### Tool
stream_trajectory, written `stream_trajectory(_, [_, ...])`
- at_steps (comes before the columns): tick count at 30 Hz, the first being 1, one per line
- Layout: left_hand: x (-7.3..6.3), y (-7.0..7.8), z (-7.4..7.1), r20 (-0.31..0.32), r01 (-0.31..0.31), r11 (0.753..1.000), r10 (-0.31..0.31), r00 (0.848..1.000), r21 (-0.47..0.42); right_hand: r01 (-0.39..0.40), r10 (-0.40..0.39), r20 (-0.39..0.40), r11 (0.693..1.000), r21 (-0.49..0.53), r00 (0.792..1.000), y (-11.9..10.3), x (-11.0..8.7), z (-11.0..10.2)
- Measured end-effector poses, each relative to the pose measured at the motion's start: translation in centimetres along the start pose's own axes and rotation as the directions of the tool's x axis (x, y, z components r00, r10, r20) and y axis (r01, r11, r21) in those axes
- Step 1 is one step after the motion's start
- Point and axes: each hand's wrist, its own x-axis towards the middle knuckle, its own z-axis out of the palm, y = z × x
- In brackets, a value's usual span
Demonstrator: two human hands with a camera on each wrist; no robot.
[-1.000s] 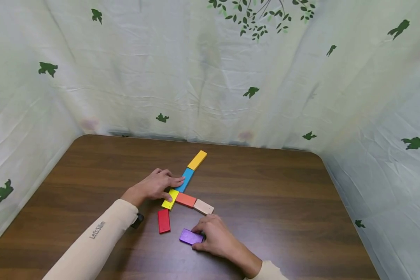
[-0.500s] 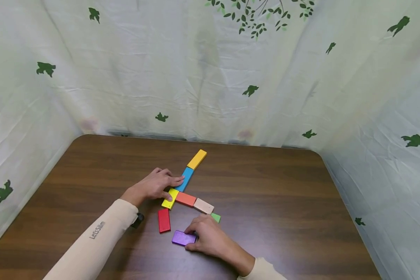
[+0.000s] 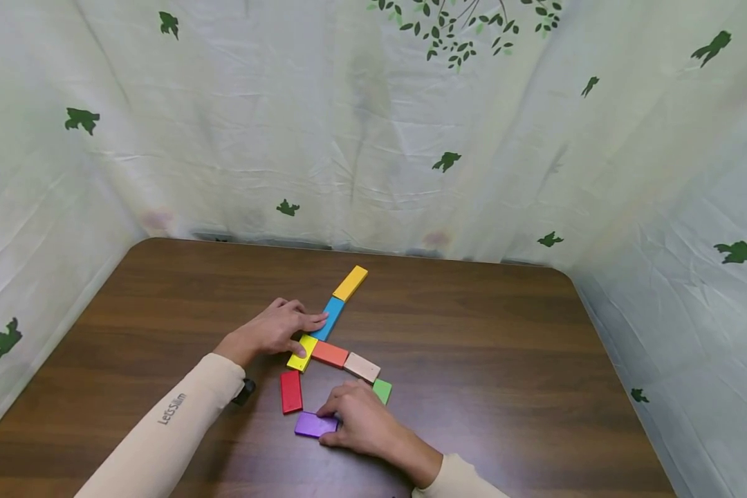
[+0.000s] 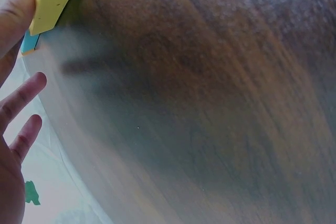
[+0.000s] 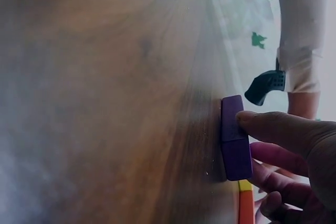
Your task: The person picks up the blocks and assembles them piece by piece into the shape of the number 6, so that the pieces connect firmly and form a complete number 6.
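Observation:
My right hand (image 3: 364, 420) pinches a flat purple block (image 3: 310, 425) between thumb and fingers, its left end close to the lower end of a red block (image 3: 290, 392). In the right wrist view the thumb lies against the side of that purple block (image 5: 235, 140). My left hand (image 3: 275, 330) rests with fingertips on a blue block (image 3: 331, 312) and thumb on a yellow block (image 3: 303, 360). An orange-red block (image 3: 330, 355), a beige block (image 3: 362, 366) and a green block (image 3: 382, 391) run in a line toward the lower right, the green one partly hidden behind my right hand.
An orange-yellow block (image 3: 351, 283) continues the line beyond the blue one. All the blocks lie on a brown wood-grain table (image 3: 504, 360). A pale curtain with green leaf and bird prints (image 3: 348, 124) hangs behind the table and along both sides.
My right hand has slid the purple block leftward to near the red block's lower end. The green block has come into view from behind that hand. My left hand has stayed put.

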Motion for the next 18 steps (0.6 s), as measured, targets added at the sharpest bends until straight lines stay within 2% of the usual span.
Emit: stream_trajectory(18, [0.18,-0.14,0.12,0.005,-0.003,1.000,0.003,1.000,-0.006,0.039,-0.040,-0.024,0.999,-0.029,0.999,-0.05,0.96,0.31])
